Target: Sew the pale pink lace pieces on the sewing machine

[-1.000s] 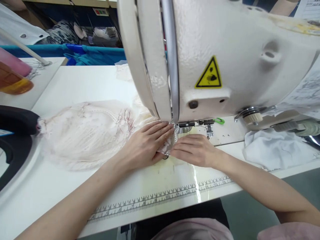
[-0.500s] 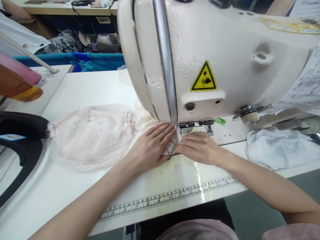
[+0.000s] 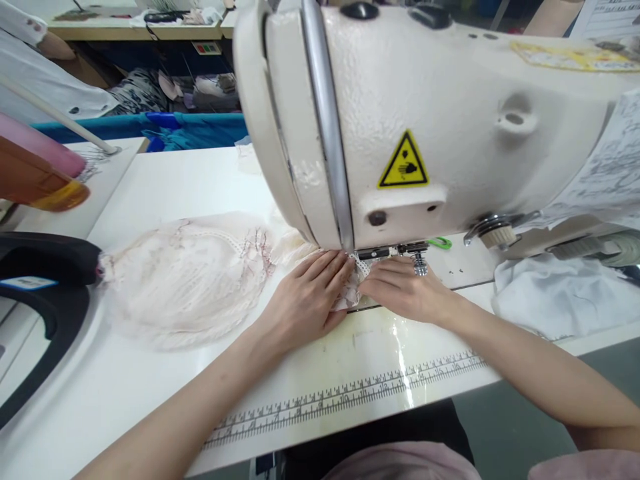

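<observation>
A pale pink lace garment piece (image 3: 190, 277) lies spread on the white table (image 3: 150, 180), left of the sewing machine head (image 3: 425, 113). My left hand (image 3: 307, 300) lies flat on the lace edge, fingers stretched toward the presser foot (image 3: 377, 253). My right hand (image 3: 403, 290) rests opposite, fingers together and pressed down on the lace strip (image 3: 353, 287) just in front of the needle area. The needle itself is hidden behind the machine head.
A printed ruler (image 3: 350, 393) runs along the table's front edge. White cloth (image 3: 550, 293) lies at the right under the machine arm. A black curved object (image 3: 45, 287) sits at the left, an orange and pink item (image 3: 40, 177) behind it. Blue bins (image 3: 195, 130) stand at the back.
Both hands have slid a little toward the presser foot with the lace strip. The camera has tilted up slightly, so the machine head sits lower in view.
</observation>
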`<action>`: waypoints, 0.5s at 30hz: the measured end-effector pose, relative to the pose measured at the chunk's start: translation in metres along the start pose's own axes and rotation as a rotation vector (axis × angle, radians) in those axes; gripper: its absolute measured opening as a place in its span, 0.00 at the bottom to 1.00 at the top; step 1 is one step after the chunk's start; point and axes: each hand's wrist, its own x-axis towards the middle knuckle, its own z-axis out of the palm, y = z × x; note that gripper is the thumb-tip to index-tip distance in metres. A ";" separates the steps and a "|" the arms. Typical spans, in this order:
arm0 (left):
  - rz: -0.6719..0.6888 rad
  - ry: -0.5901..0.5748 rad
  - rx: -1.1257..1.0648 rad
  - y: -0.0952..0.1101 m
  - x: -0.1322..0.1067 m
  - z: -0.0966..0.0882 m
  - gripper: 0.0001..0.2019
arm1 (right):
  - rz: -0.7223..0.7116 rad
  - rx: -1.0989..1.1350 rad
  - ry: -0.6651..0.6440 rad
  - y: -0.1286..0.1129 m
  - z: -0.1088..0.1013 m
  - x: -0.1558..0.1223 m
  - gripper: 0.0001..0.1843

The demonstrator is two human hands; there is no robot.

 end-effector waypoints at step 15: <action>0.078 0.031 0.020 0.002 0.000 -0.002 0.22 | 0.060 -0.334 0.054 0.001 -0.012 0.001 0.07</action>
